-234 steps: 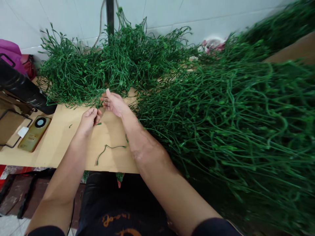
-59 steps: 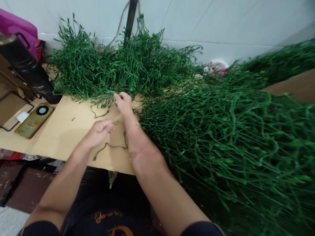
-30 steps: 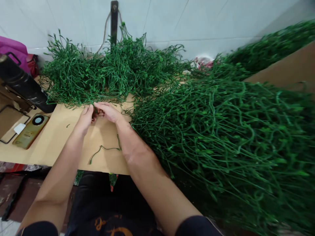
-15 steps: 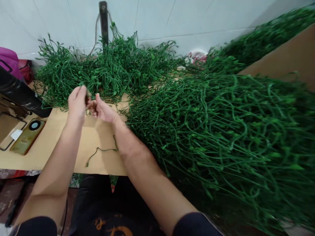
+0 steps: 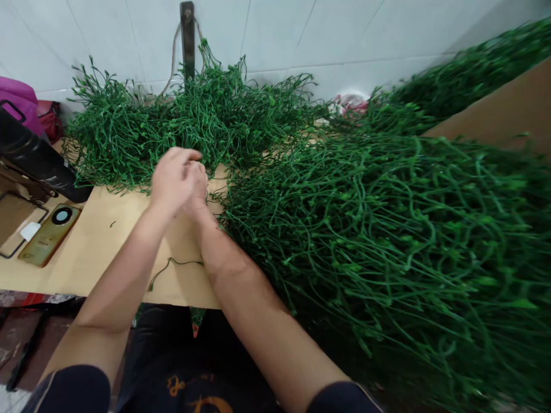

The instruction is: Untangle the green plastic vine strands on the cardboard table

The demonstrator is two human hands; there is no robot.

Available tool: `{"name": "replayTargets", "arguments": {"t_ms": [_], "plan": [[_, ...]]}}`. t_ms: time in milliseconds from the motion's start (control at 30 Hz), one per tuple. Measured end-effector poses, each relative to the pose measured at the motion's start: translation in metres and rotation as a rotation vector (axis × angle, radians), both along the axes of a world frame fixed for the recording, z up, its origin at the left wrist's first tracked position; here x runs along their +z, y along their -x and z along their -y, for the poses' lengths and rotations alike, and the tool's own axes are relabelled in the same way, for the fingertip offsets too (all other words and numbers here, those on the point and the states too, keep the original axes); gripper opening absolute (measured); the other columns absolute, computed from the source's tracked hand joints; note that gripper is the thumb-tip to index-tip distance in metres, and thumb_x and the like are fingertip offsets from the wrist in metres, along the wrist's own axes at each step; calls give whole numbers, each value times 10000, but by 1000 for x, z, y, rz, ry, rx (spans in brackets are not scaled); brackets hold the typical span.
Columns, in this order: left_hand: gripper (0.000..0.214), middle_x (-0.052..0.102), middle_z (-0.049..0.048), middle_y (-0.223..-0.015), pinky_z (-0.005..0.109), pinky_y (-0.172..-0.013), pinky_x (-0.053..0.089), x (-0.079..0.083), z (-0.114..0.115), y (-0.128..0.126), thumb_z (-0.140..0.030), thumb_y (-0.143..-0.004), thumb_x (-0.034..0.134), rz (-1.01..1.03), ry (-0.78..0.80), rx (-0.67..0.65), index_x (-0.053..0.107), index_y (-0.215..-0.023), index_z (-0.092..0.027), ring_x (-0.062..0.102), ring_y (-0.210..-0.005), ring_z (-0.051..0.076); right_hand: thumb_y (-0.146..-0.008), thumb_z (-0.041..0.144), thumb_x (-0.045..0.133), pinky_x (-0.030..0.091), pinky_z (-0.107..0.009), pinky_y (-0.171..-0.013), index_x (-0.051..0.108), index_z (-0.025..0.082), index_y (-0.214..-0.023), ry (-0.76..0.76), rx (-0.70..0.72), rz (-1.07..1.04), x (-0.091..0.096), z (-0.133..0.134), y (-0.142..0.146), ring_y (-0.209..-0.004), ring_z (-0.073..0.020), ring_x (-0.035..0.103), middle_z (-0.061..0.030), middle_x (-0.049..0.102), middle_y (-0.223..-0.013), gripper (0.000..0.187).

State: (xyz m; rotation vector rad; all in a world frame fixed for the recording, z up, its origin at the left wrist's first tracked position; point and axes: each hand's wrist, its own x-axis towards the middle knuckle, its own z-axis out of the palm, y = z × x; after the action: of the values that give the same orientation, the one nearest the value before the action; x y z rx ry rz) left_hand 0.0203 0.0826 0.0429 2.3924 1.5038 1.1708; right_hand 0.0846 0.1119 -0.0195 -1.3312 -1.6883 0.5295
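The left hand [image 5: 170, 180] overlaps the right hand [image 5: 196, 186] at the edge of the rear heap of green stems [image 5: 189, 123] on the desk [image 5: 103, 241]. Fingers curl closed, presumably working 1 stem; contents hidden. Next calls for separating it cleanly.

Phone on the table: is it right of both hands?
No, the phone lies on the table, left of the left hand and right hand.

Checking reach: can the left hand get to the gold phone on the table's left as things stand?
Probably yes. The left hand is up by the right hand, and bare tan tabletop lies between it and the gold phone.
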Motion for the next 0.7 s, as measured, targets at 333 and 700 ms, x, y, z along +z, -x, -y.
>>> {"name": "replayTargets", "arguments": {"t_ms": [333,700], "plan": [[232,642,93,-868,381,-852,456,-62,-26,86,-312,-819,520,-120,291,372,683,-885,-161,599,-893,250,-812,256,542,367,-472,-939,675,185,-960,155,-245,239,-6,-3,5,-1096,-292,473,-109,629,-1087,211],[244,664,43,-965,256,-760,493,-55,-22,114,-298,-773,537,836,159,262,625,-975,-192,622,-860,141,-755,229,601,433,-252,-697,566,155,-759,89,96,-610,-1,-20,5,-656,-85,494,26,568,-693,82]]}}
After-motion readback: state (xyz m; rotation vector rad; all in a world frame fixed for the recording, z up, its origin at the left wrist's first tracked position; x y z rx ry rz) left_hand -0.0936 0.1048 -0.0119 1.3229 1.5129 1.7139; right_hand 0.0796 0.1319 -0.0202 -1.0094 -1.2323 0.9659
